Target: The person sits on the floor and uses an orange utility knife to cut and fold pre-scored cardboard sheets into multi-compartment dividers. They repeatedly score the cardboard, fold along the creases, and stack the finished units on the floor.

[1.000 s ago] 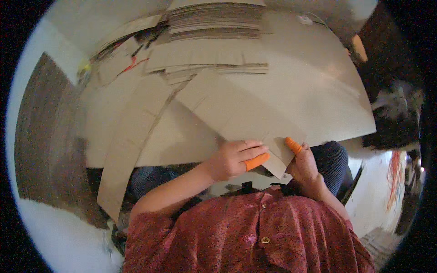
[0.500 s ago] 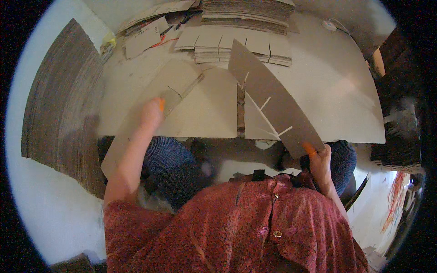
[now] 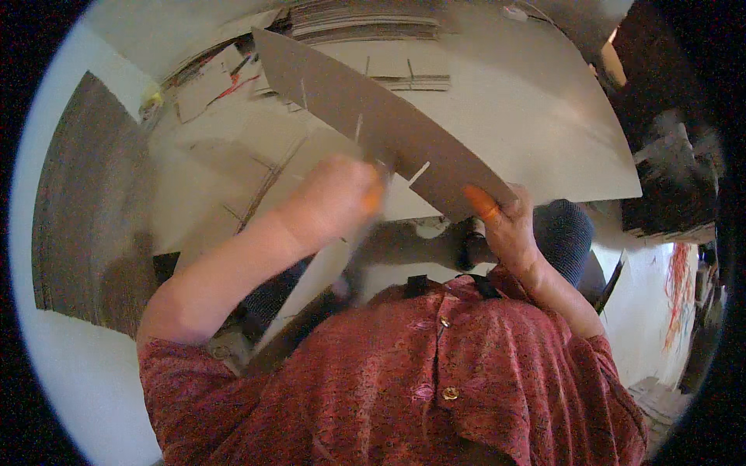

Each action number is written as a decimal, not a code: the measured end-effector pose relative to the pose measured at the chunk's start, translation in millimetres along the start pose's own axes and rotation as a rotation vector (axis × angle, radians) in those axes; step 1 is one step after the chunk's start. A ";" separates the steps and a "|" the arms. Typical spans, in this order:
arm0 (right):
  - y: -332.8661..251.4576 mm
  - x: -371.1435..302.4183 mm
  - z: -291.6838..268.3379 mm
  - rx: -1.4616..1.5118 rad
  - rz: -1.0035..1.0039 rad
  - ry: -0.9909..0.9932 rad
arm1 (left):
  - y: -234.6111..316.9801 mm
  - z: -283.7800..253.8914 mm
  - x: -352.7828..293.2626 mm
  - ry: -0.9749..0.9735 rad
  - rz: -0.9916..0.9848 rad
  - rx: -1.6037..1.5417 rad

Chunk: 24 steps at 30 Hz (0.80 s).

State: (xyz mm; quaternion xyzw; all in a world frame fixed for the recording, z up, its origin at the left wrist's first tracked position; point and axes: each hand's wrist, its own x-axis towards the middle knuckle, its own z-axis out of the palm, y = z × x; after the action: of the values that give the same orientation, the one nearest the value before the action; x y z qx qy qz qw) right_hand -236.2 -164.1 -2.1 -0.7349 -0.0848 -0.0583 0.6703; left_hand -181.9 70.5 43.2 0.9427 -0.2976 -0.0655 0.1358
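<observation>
My right hand, with an orange cover on one finger, grips the lower right end of a long slotted cardboard strip. The strip is raised and slants up to the left above the table. Several pale slots run in from its lower edge. Beside that edge is my left hand, blurred by motion and closed, also with orange on a finger. It appears to hold a second cardboard strip, which slopes down under my left forearm and is partly hidden. More slotted cardboard lies on the table to the left.
Stacks of cardboard stand at the table's far side, with slotted pieces in front. A tall cardboard stack rises at the left. Red string lies at the far left. Dark bundles are beyond the right edge.
My left hand has swung right from the left part of the table to beside the raised strip. My right hand has moved slightly left and up, and its strip now leans further left.
</observation>
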 end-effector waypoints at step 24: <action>-13.1 8.2 -33.4 -0.541 -0.212 -0.071 | -89.7 57.3 -21.6 0.334 -0.215 0.082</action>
State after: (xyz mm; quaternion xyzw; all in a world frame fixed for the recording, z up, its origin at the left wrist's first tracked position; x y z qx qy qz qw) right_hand -229.9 -195.8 15.5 -0.8755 -0.1660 -0.1225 0.4370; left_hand -162.5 141.1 -37.1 0.9716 -0.1709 0.0899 0.1370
